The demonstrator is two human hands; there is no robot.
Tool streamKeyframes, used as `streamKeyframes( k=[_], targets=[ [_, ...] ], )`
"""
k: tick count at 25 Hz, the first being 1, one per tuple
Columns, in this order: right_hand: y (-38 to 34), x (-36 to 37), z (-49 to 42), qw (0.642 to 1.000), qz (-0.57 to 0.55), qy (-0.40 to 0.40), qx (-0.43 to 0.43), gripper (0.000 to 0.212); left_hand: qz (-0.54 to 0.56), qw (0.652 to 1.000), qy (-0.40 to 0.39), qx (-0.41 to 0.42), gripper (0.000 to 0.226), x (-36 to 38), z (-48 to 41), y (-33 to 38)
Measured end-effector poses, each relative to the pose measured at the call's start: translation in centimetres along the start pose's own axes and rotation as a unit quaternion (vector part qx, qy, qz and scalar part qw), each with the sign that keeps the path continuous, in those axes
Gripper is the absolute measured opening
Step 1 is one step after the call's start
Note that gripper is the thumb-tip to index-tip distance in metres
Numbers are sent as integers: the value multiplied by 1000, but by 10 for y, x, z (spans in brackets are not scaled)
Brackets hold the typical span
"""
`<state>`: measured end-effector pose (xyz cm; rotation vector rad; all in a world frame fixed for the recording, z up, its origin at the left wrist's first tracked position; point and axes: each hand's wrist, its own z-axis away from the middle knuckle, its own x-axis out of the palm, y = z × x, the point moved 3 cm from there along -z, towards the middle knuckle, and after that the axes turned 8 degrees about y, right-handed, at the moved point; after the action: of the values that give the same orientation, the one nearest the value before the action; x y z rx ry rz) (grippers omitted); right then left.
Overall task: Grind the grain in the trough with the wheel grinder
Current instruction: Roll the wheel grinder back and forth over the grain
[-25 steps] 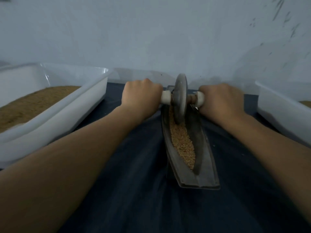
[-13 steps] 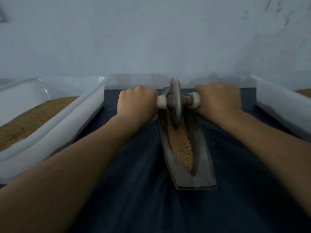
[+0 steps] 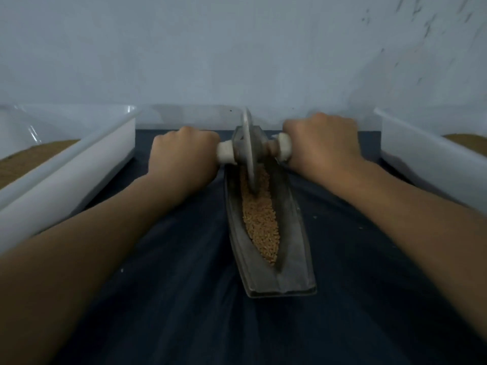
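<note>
A long grey boat-shaped trough (image 3: 292, 233) lies on the dark cloth, running away from me. Tan grain (image 3: 261, 222) fills its groove. The wheel grinder (image 3: 249, 151), a grey disc on a pale axle, stands upright in the far part of the groove with its rim in the grain. My left hand (image 3: 181, 156) grips the left handle, and my right hand (image 3: 321, 143) grips the right handle. Both handles are mostly hidden inside my fists.
A white plastic tub (image 3: 79, 164) holding brown grain stands at the left. Another white tub (image 3: 427, 164) stands at the right, with brown grain showing at its far edge. A pale wall rises just behind the trough. Dark blue cloth (image 3: 171, 299) covers the table.
The wheel and both hands have stayed near the trough's far end, shifting slightly; more grain shows in the groove in front of the wheel. The camera view has shifted.
</note>
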<state>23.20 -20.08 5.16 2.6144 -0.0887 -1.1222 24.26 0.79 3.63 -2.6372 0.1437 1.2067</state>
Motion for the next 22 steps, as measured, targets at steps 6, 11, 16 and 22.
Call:
streamKeyframes(
  k=[6,11,16,22],
  targets=[
    [10,-17,32,998,-23,9,-63,18,3,995,70,77,28,-16,29,-6],
    [14,-6,52,995,-89,43,32,17,-89,984,95,118,15,-27,20,7],
    [11,18,13,987,-115,-76,84,11,-101,992,7,75,11,-18,-23,21],
    [22,-16,60,993,-61,91,-36,28,-48,988,34,141,28,-28,29,-7]
  ],
)
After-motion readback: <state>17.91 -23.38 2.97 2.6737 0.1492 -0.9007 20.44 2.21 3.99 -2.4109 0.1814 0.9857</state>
